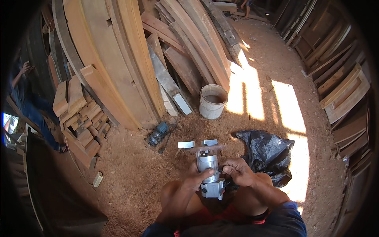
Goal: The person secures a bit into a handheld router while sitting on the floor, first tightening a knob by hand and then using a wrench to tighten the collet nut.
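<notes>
A silver trim router [208, 162] is held upright in front of me, above my lap, with its flat base plate [207, 148] on the far side. My left hand [193, 180] is wrapped round the left of its body, the thumb lying across the front. Fingers of my right hand [239, 171] are pinched together at the router's right side. A small part at that side seems to be between them, too small to make out. Just beyond the base plate, two pale flat pieces show near the ground, one a light plate [186, 144].
A blue power tool [158, 133] with a cord lies ahead, left of a white bucket [213, 102]. A black plastic bag [272, 152] sits to my right. Long boards [118, 59] and stacked wood blocks [81, 122] stand at left, near another person [33, 106]. Panels [345, 94] line the right wall.
</notes>
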The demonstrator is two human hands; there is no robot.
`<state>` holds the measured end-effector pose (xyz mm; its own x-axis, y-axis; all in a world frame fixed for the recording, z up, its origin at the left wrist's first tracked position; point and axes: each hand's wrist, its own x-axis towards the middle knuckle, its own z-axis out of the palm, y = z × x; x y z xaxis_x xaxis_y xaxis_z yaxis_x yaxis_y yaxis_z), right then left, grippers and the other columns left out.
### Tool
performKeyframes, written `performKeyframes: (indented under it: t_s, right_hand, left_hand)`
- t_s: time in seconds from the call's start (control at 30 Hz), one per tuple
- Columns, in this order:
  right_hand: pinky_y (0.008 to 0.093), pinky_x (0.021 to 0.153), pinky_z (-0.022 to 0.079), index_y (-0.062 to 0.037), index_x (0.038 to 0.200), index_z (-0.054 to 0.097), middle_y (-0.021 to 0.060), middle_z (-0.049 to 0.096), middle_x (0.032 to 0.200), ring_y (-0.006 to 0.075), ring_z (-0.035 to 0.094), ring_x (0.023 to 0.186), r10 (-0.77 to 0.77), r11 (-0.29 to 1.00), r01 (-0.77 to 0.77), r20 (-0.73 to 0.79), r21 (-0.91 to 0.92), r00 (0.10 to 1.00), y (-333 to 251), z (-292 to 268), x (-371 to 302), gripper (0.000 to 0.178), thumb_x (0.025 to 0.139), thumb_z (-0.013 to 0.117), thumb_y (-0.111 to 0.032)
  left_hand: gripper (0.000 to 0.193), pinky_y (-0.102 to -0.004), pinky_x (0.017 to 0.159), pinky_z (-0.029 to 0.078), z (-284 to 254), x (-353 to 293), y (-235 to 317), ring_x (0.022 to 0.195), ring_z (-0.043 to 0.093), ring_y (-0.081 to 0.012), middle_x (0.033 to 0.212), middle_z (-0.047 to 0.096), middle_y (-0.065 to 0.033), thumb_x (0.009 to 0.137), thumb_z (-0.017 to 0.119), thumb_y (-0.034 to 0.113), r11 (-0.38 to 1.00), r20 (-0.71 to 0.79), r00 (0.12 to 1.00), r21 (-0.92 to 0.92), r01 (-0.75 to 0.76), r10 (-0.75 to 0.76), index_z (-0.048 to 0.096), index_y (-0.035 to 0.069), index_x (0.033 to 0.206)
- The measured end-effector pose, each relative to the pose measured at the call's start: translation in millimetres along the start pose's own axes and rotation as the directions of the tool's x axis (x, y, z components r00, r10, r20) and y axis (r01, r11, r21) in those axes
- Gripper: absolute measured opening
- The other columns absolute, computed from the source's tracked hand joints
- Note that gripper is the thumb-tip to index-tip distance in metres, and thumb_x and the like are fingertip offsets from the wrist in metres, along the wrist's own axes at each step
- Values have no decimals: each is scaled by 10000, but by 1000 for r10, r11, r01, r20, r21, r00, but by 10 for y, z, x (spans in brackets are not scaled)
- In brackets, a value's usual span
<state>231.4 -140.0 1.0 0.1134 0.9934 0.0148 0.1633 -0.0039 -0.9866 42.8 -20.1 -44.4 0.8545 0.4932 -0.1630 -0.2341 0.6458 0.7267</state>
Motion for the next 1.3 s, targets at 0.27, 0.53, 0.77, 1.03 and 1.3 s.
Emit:
performKeyframes:
  t_s: [0.27,0.53,0.77,1.03,1.3]
  right_hand:
    - [368,644,505,12,944,665,142,627,769,266,654,698,-213,955,200,-40,-218,976,-118,56,82,253,1051,587,-203]
    - [305,637,508,23,945,686,72,661,768,142,637,696,-94,995,95,-37,19,995,43,90,-46,386,1072,579,-325]
    - [293,659,507,20,953,701,41,662,780,119,619,724,-29,995,35,-66,94,997,109,101,-70,349,1066,601,-294]
    - [275,684,494,24,974,692,32,666,810,105,601,743,71,986,-69,-9,152,997,77,30,-91,274,1066,593,-215]
    - [315,676,498,18,955,658,76,647,806,151,616,733,-15,1000,15,-74,-10,997,-36,51,-61,254,1073,537,-172]
  left_hand:
    - [526,-361,784,634,82,-12,128,904,723,-181,1044,696,-106,832,820,189,999,-20,999,-25,-39,39,574,-6,1255]
    - [702,-330,858,551,98,-35,104,1009,609,-119,1133,597,-47,829,844,151,989,3,998,130,-67,68,434,31,1387]
    - [741,-330,876,539,69,3,35,1005,590,-128,1116,578,-44,818,848,140,985,3,994,139,-106,107,411,30,1407]
    - [687,-376,900,595,0,28,-74,1039,680,-180,1153,653,-102,864,815,145,986,17,991,102,-135,134,435,12,1421]
    - [495,-370,856,612,50,14,-20,965,718,-189,1074,686,-97,909,791,235,999,-7,999,-24,-35,35,554,11,1283]
